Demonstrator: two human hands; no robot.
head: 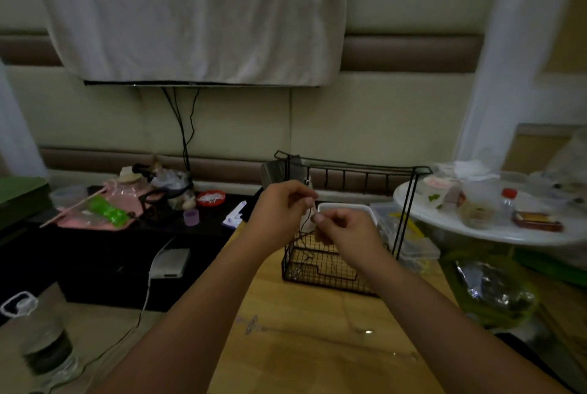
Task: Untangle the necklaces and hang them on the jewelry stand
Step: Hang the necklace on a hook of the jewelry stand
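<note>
Both my left hand (283, 203) and right hand (341, 226) pinch a thin necklace (305, 224) above the jewelry stand (349, 228); it's probably limp and snaggy, so grip near the clasp.

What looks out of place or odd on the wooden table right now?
Two thin necklaces lie loose on the wooden table, not on the jewelry stand: one near the left edge, another trailing forward from the stand's base. Both hands pinch a dark cord above the basket.
</note>
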